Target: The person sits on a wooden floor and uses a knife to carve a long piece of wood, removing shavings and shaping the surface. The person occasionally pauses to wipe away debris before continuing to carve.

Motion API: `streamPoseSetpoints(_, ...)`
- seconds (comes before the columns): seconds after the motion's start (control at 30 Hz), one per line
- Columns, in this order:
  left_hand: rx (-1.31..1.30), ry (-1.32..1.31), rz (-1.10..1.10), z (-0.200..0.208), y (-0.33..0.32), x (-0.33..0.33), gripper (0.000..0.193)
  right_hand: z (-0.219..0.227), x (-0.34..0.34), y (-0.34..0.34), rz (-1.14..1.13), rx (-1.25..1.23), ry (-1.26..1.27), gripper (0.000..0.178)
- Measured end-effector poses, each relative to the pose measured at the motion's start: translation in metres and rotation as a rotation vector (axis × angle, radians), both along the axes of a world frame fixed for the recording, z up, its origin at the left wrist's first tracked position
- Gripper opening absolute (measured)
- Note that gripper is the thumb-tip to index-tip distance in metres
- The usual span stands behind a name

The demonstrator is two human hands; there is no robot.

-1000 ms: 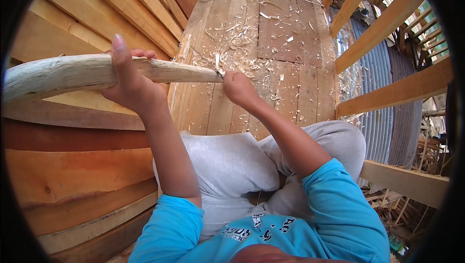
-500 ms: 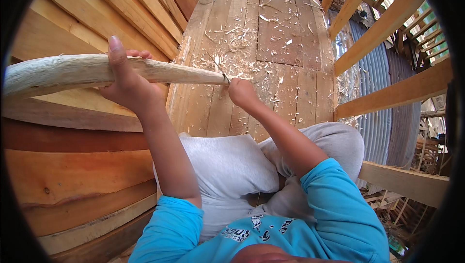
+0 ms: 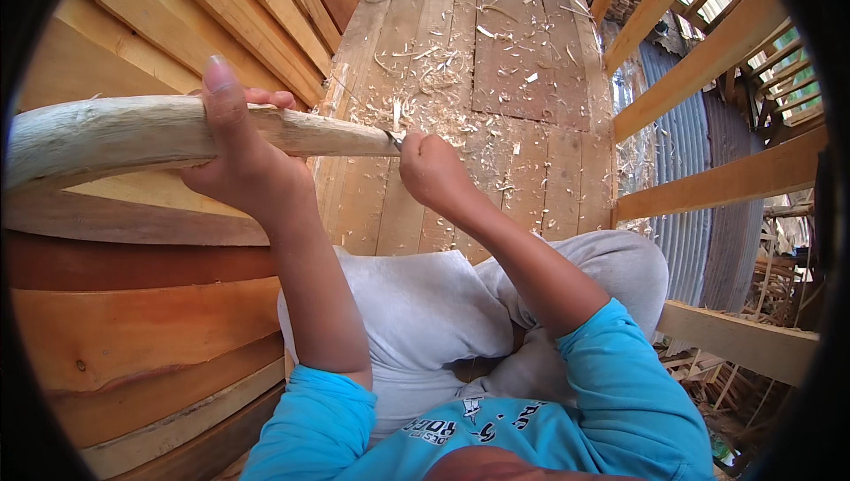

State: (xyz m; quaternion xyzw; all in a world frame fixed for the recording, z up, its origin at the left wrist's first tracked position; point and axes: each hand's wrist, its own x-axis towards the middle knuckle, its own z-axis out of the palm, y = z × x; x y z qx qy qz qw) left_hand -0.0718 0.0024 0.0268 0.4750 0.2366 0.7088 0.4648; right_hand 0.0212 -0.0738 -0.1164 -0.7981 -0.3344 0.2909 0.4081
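Left hand (image 3: 235,162) wraps its fingers around a pale peeled wooden pole (image 3: 133,134) at centre left; right hand (image 3: 434,171) is fisted on a small blade (image 3: 392,136) at the pole's tapered tip. The blade could slip toward the gripping hand (they sit close). Shavings (image 3: 443,73) litter the plank floor (image 3: 522,82); stacked boards (image 3: 133,321) crowd the left.

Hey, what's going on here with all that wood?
A seated person is whittling a pale wooden pole. The left hand grips it around the middle, while the right hand presses a small blade against its tapered end. Wood shavings lie scattered over the plank floor ahead of their knees.
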Motion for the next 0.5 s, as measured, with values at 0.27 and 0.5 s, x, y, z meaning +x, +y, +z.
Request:
streamPoseSetpoints(0.27,-0.044,-0.054,0.047,0.003,0.008,0.006,0.036,-0.088,0.038,-0.015,0.022,-0.153,-0.113,0.047)
streamPoseSetpoints(0.5,-0.086,-0.048,0.144,0.001,0.011,0.000,0.037,-0.056,0.021,0.001,0.005,-0.142,-0.046,0.037)
